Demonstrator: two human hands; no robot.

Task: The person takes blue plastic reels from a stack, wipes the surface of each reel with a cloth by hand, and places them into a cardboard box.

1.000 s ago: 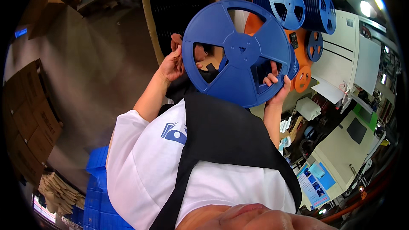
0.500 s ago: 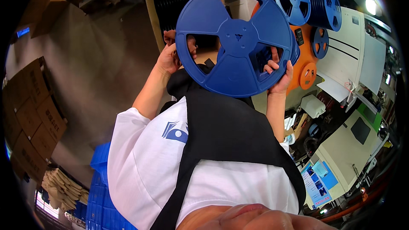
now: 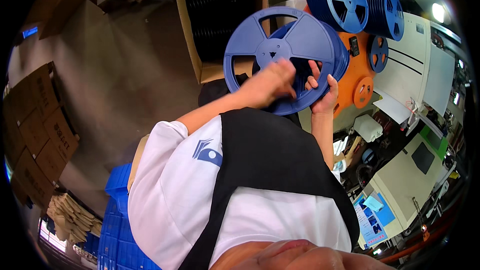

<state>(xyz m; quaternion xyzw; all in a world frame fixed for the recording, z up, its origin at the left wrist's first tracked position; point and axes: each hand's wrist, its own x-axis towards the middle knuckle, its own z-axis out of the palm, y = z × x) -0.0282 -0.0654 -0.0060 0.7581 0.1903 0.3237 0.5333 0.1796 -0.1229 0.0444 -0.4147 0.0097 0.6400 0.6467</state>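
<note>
A blue plastic reel [image 3: 306, 31] with a round rim and wide cut-outs is held in front of my apron, its flat face toward me. My right hand [image 3: 324, 92] grips the rim at its lower right, with some fingers showing through a cut-out. Across the lower face of the reel lies my left hand [image 3: 272, 84], smeared by motion, so its fingers cannot be made out. More blue reels [image 3: 341, 52] are lined up right behind the held one.
An open cardboard box [image 3: 197, 55] with dark discs inside stands beyond the reel. Blue reel stacks [image 3: 346, 1] and an orange reel [image 3: 363, 92] rest on an orange surface [image 3: 352, 65] at right. Cartons [image 3: 42, 135] and blue crates [image 3: 117, 230] are at left.
My left hand has left the reel's left rim and swung right, across its face. The reel looks smaller and sits lower at its top. My right hand keeps its hold.
</note>
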